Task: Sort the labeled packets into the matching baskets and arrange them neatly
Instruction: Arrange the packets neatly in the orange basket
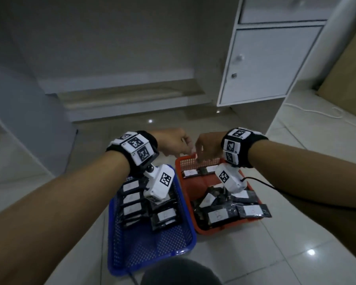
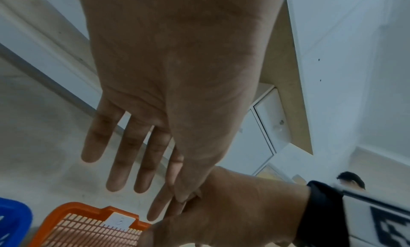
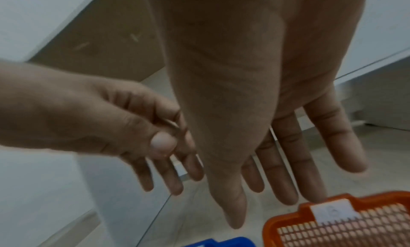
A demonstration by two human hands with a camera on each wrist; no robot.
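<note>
Black packets with white labels lie in two baskets on the tiled floor. The blue basket [image 1: 115, 243] holds several in rows [image 1: 132, 198]. The orange-red basket [image 1: 179, 182] holds several lying more loosely [image 1: 218, 214]. Both hands meet above the red basket's far rim [image 2: 88, 208], which carries a white tag [image 3: 330, 211]. My right hand [image 1: 203, 149] has straight fingers [image 3: 288, 163] pointing down and holds nothing. My left hand [image 1: 184, 148] presses thumb against forefinger [image 3: 162, 143] right beside the right thumb, its other fingers straight [image 2: 124, 154]. Whether anything thin is pinched there is unclear.
A white cabinet [image 1: 265, 64] stands at the back right and a low step [image 1: 132, 95] runs along the back wall. A white cord [image 1: 317, 112] lies on the floor to the right. A black cable [image 1: 265, 186] trails from my right wrist. A knee [image 1: 179, 272] fills the bottom edge.
</note>
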